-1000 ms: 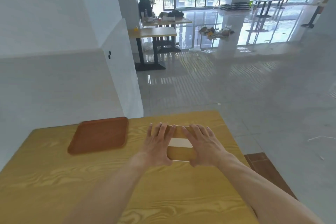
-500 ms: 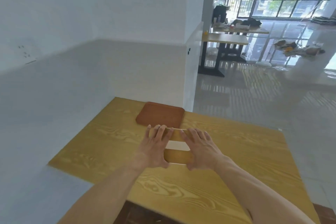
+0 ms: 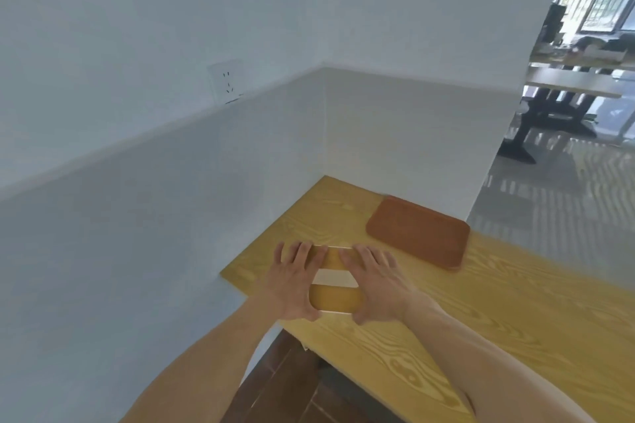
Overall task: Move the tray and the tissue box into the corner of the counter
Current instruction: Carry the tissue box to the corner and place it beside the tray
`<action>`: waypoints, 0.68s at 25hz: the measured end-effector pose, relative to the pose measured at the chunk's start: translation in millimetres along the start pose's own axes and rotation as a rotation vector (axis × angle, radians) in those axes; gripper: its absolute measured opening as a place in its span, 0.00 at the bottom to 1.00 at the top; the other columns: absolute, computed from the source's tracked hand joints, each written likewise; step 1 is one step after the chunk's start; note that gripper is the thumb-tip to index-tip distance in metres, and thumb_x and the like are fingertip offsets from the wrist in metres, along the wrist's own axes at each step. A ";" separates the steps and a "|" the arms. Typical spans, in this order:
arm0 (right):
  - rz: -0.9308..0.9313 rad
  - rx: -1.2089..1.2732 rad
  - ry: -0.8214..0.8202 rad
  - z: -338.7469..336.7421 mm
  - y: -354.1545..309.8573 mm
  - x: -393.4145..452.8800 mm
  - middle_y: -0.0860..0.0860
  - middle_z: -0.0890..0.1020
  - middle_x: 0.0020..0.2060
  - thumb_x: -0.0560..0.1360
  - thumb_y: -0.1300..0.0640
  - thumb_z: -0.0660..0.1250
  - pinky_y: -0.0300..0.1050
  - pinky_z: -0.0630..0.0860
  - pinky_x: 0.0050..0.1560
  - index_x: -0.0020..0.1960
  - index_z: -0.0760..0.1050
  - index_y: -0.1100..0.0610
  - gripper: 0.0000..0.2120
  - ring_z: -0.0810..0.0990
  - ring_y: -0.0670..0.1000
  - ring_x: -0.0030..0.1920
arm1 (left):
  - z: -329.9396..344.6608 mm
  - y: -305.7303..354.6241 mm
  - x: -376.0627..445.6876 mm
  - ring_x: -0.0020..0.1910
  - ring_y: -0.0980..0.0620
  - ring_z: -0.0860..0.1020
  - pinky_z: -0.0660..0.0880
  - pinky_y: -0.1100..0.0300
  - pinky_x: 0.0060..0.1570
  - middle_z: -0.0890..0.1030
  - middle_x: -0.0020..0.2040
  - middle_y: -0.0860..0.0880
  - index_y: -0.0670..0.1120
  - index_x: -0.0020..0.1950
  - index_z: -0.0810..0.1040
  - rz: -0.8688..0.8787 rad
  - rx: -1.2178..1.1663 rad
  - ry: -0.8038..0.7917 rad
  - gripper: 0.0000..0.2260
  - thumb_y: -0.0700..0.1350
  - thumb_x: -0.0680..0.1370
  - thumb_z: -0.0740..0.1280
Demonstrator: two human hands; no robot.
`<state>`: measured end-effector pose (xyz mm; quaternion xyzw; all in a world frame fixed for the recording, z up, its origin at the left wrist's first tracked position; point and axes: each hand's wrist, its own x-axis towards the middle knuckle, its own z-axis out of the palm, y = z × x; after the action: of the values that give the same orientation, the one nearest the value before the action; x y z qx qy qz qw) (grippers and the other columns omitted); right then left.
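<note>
Now your left hand (image 3: 292,285) and right hand (image 3: 378,285) clasp the tissue box (image 3: 335,280) (long axis toward twelve), corner (image 3: 324,178) at twelve, tray (image 3: 417,232) at one.

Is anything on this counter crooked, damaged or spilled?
Nothing spilled or damaged shows. The brown tray lies flat near the back wall; both hands, left hand and right hand, grip the tissue box.

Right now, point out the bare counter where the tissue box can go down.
Bare wood lies in the corner, between the two walls, the tray and the tissue box. More lies along the counter right of both hands. The tray fills the back edge.
</note>
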<state>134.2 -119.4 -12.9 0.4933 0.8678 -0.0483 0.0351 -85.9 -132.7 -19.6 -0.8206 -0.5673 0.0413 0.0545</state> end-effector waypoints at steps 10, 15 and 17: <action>-0.038 -0.016 -0.056 19.4 -84.2 88.1 0.56 0.53 0.79 0.58 0.38 0.73 0.66 0.56 0.75 0.78 0.45 0.47 0.58 0.52 0.61 0.78 | 42.6 -106.8 -24.2 0.74 0.40 0.57 0.48 0.35 0.74 0.58 0.73 0.44 0.51 0.77 0.47 -0.045 -0.060 -0.053 0.56 0.69 0.58 0.72; -0.045 -0.008 -0.078 24.8 -81.8 117.1 0.55 0.53 0.79 0.59 0.39 0.75 0.66 0.55 0.76 0.79 0.43 0.46 0.59 0.51 0.60 0.78 | 61.6 -126.0 -6.1 0.75 0.41 0.55 0.47 0.35 0.74 0.57 0.74 0.44 0.51 0.78 0.46 -0.053 -0.092 -0.060 0.56 0.69 0.59 0.71; -0.036 0.005 -0.105 30.0 -75.7 131.1 0.54 0.52 0.79 0.59 0.39 0.75 0.66 0.55 0.77 0.80 0.43 0.46 0.60 0.50 0.60 0.78 | 67.3 -134.0 8.5 0.75 0.41 0.56 0.47 0.34 0.74 0.58 0.73 0.44 0.51 0.78 0.46 -0.037 -0.089 -0.080 0.55 0.68 0.60 0.71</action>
<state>2.5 -49.7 -53.1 0.4745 0.8733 -0.0771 0.0784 -215.8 -75.0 -68.0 -0.8094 -0.5853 0.0475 -0.0041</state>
